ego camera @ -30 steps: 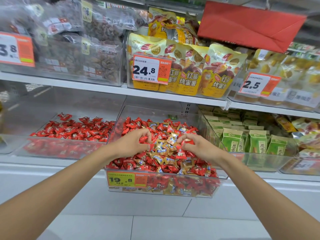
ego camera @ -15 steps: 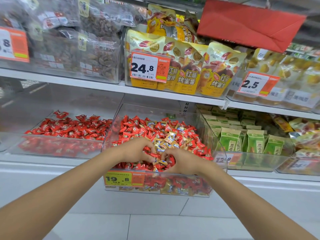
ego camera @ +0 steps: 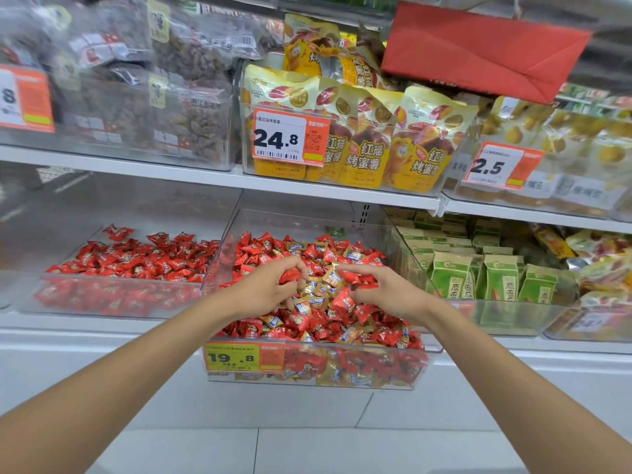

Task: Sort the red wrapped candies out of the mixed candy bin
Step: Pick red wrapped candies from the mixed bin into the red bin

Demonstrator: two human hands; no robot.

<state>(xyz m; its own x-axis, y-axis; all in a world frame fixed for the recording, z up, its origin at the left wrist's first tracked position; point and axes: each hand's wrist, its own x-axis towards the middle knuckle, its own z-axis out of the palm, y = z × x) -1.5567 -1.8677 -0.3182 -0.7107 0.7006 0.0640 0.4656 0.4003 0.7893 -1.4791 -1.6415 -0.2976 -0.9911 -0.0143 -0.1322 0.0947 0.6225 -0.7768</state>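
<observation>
The bin of red candies (ego camera: 113, 302) sits at left. Over the mixed bin (ego camera: 307, 223), the left hand (ego camera: 266, 292) curls round a red candy (ego camera: 289, 276); the right hand (ego camera: 390, 294) pinches a second candy (ego camera: 351, 278). Picking is underway; next, probably lift both across leftward.

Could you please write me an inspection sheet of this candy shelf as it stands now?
Surface: white shelf carrying clear bins.
Job's things: mixed candy bin holds red and gold candies together; the bin on its left holds only red ones.
Clutter: nothing seen.
Hands: left hand grips a red candy; right hand appears to pinch a second red candy; both are over the mixed pile.
Cables: nothing seen.
Surroundings: green packs to the right, yellow pouches on the shelf above, a 19.8 price tag on the bin front.
</observation>
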